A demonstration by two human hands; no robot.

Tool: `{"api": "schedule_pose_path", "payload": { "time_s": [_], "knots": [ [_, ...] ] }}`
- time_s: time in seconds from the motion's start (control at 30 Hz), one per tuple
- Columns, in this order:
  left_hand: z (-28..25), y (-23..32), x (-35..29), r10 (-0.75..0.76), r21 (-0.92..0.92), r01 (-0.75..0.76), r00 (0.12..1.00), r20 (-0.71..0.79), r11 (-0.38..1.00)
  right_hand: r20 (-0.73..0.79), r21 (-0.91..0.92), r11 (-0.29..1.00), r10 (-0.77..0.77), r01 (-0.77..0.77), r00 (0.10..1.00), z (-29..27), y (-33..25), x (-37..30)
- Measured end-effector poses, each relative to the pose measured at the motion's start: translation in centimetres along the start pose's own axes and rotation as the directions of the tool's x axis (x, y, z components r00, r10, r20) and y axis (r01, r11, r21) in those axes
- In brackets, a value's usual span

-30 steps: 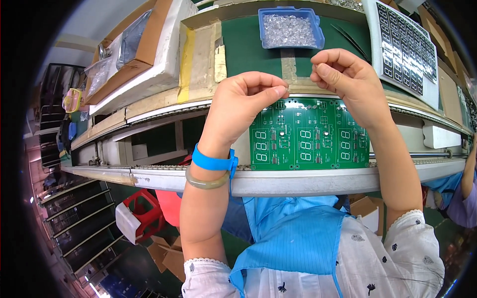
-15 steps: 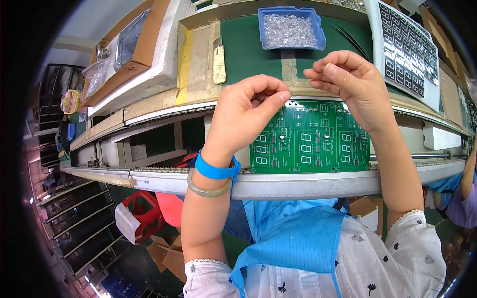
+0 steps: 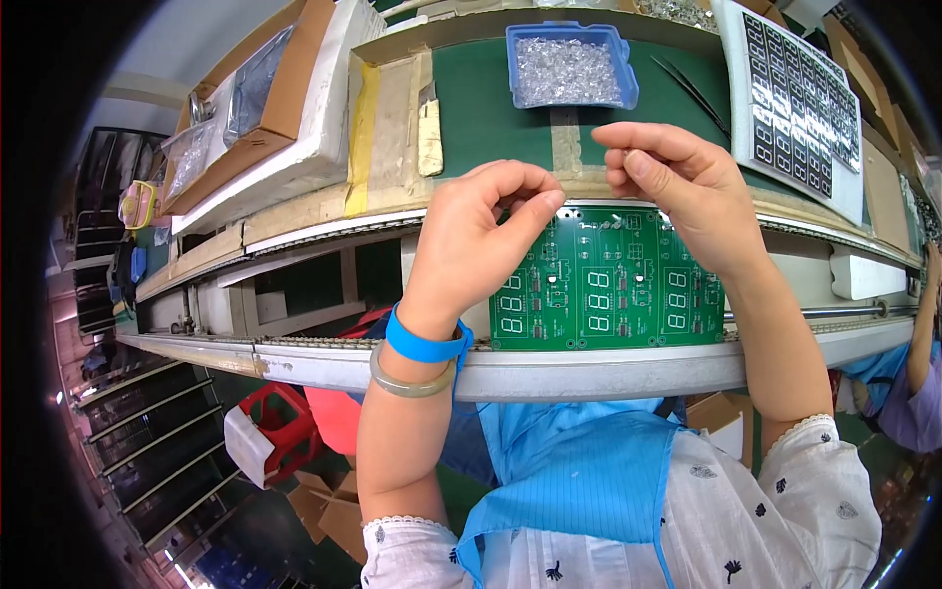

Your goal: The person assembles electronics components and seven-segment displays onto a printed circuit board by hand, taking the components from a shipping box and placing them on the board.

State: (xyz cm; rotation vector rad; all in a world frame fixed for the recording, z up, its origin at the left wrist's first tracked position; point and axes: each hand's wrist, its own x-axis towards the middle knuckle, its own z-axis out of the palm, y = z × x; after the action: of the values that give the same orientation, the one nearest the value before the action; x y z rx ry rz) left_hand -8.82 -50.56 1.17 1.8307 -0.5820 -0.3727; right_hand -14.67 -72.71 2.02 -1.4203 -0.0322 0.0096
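A green circuit board point(image 3: 567, 314) with white digit outlines rests across the conveyor rails in front of me. Over its far left part is my left hand point(image 3: 481, 231), thumb and index finger pinched together near the board's far edge; whatever is between the fingertips is too small to make out. My right hand point(image 3: 692, 191) is raised above the far right part of the board. Its thumb meets the curled fingers, and a tiny pale bit may be at the tips. Beyond both hands stands a blue tray point(image 3: 633, 93) heaped with small clear parts point(image 3: 569, 71).
Black tweezers point(image 3: 692, 93) lie right of the tray, beside a foam board of black digit displays point(image 3: 785, 108). A yellowish-handled cutter point(image 3: 430, 137) lies at the left. Farther left stands an open carton point(image 3: 280, 108) on white foam. Another person's arm point(image 3: 922, 344) shows at the right edge.
My right hand has come down and slightly nearer to the board. The left hand stays pinched at almost the same place. The whole view has shifted slightly.
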Motion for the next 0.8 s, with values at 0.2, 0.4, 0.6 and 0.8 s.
{"api": "schedule_pose_path", "payload": {
  "time_s": [0.2,0.4,0.6,0.8],
  "knots": [
    [0.0,-0.01,-0.04,-0.001,0.001,0.001,1.0,-0.008,1.0,-0.017,0.135,0.991,0.02,-0.017,1.0,0.16,-0.3,0.04],
    [0.0,0.18,-0.02,0.054,0.052,-0.053,0.998,-0.016,0.997,-0.048,0.048,0.999,-0.012,0.014,0.999,-0.17,0.23,0.09],
    [0.02,0.13,-0.02,0.097,0.098,-0.094,0.995,-0.026,0.991,-0.054,-0.075,0.995,0.065,-0.069,0.996,-0.27,-0.35,0.08],
    [0.16,0.08,0.06,0.101,0.064,-0.097,0.993,-0.061,0.993,-0.045,-0.054,0.993,0.106,-0.108,0.993,0.02,-0.59,0.04]
  ]
}}
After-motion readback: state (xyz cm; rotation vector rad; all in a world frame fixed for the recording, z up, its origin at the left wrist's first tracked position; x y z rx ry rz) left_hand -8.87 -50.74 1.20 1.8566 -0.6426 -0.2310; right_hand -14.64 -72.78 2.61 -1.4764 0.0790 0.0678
